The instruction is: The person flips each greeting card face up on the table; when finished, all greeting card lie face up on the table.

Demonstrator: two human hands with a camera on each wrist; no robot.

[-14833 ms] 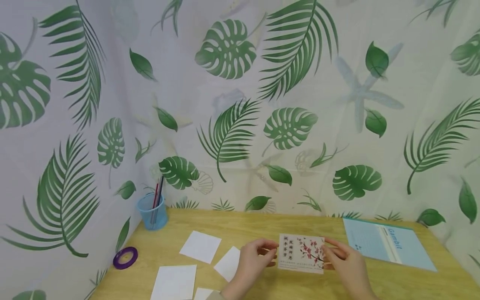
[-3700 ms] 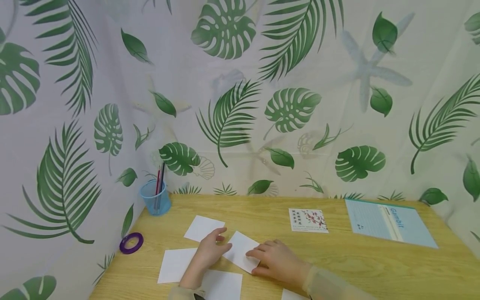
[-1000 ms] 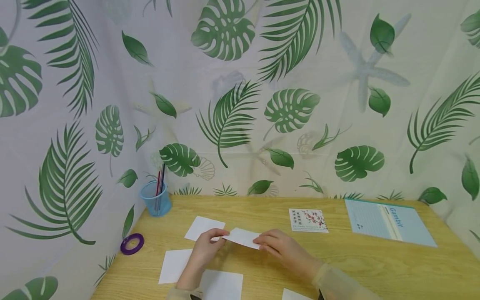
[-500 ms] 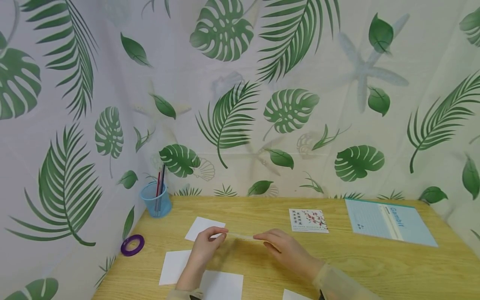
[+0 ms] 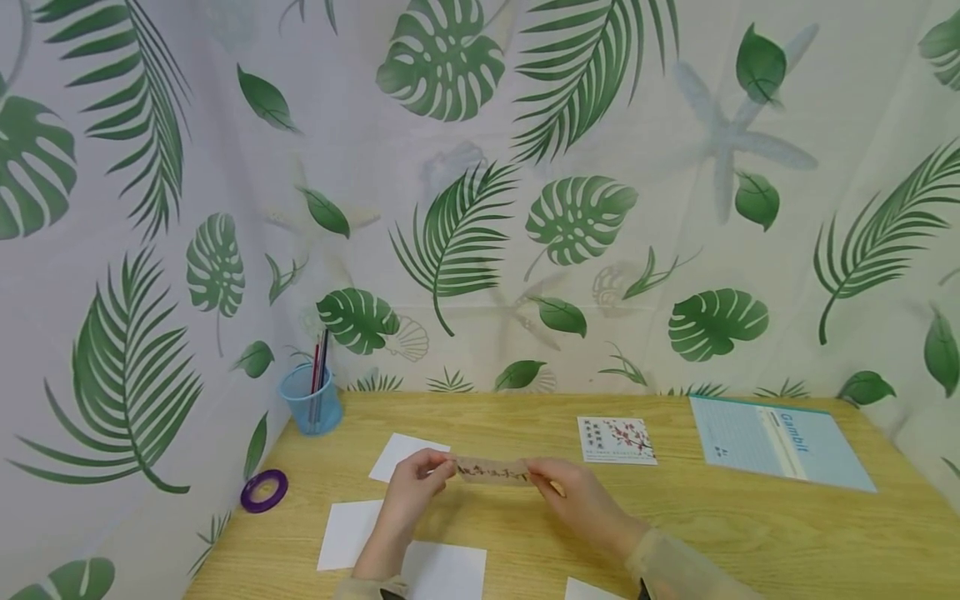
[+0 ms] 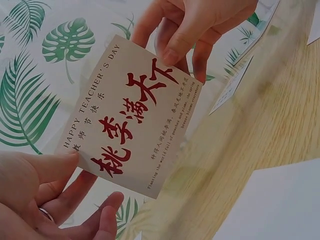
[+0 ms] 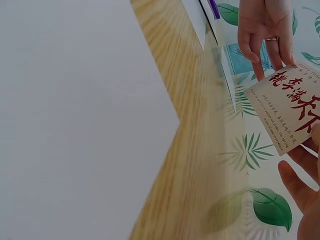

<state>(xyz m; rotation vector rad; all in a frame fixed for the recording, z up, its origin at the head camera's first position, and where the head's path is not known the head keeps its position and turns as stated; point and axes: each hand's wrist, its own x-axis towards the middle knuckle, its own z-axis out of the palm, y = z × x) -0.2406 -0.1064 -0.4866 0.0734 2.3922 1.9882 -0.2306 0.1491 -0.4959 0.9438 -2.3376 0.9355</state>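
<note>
Between both hands, above the table, is a beige greeting card (image 6: 132,115) with large red Chinese characters and the words "HAPPY TEACHER'S DAY". My left hand (image 5: 411,490) pinches its left end between thumb and fingers; a ring shows on that hand in the left wrist view. The opposite end is pinched by my right hand (image 5: 577,500). In the head view the card (image 5: 492,471) is tilted steeply, its printed face toward me. Under and beside the left arm lie white cards (image 5: 444,571), and another white card (image 5: 408,455) lies behind the left hand.
A card with pink blossoms (image 5: 617,440) lies face up behind the right hand. Farther right is a light blue notebook (image 5: 780,446). At the left stand a blue pen cup (image 5: 311,404) and a purple tape ring (image 5: 264,491). A leaf-patterned curtain (image 5: 480,350) borders the table.
The card lay white side up on the table earlier; both hands have lifted it and flipped it, so its printed face now shows. The blossom card, held earlier, now lies at the back.
</note>
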